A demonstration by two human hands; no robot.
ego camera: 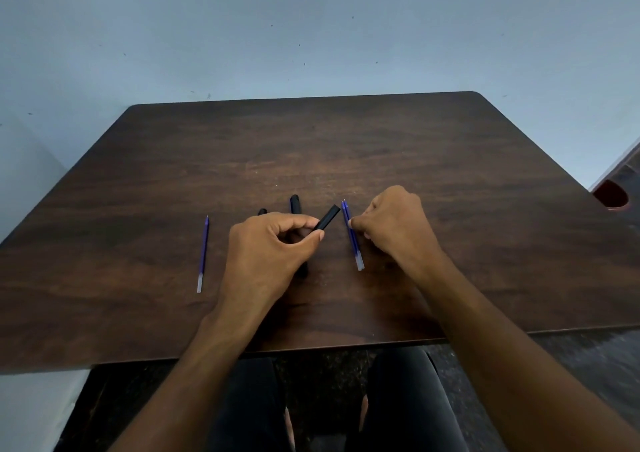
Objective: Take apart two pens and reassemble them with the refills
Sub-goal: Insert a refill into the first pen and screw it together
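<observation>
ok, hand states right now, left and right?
Left hand: grips a black plastic pen barrel.
Right hand: pinches two thin blue refills lying on the dark wooden table.

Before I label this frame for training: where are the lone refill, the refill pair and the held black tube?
Lone refill (203, 251), head view, mid shaft.
Refill pair (352, 236), head view, middle of the blue shafts.
Black tube (329, 217), head view, the part beyond the left hand (266, 247).

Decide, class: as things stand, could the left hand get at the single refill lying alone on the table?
Probably yes. The lone refill lies on bare table just outside the left hand, nothing between them. But that hand already holds a black pen piece, so it would need freeing first.
</observation>
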